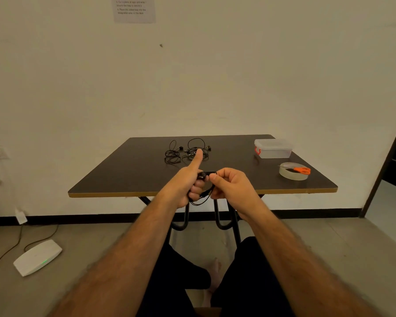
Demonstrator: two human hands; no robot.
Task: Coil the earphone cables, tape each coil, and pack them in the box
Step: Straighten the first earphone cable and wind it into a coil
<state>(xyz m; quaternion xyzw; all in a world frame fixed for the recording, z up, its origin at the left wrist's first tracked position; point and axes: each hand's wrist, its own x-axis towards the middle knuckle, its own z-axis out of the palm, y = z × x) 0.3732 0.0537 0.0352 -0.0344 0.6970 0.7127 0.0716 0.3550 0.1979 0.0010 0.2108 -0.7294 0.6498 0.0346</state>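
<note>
Black earphone cable [202, 191] held in front of the near edge of the dark surface [124, 177], wound in loops round the curled fingers [198, 187] of the left hand [188, 186], thumb pointing straight up. Right hand [230, 184] just beside it, fingers curled, thumb and forefinger pinching the cable's upper end where it passes over the left hand. A loose loop hanging below both hands.

Step in hand, by the look of it: coiling the first cable, not yet taped. Two more earphone cables [186, 152] lying tangled near the far middle of the surface, untouched. Clear plastic box [273, 148] with a red latch at the far right corner, lid on. Tape roll [293, 172] nearer on the right, orange-handled scissors [301, 170] resting across its top.

Next move probably: finish the last turns, slide the coil off the left fingers without letting it spring open, keep it pinched in one hand while reaching right for tape and scissors. Awkward point likely to be cutting tape one-handed while keeping the loops together. Box lid to be opened before packing. Whether the earbuds are tucked into the coil cannot be told; hidden by the fingers.
</note>
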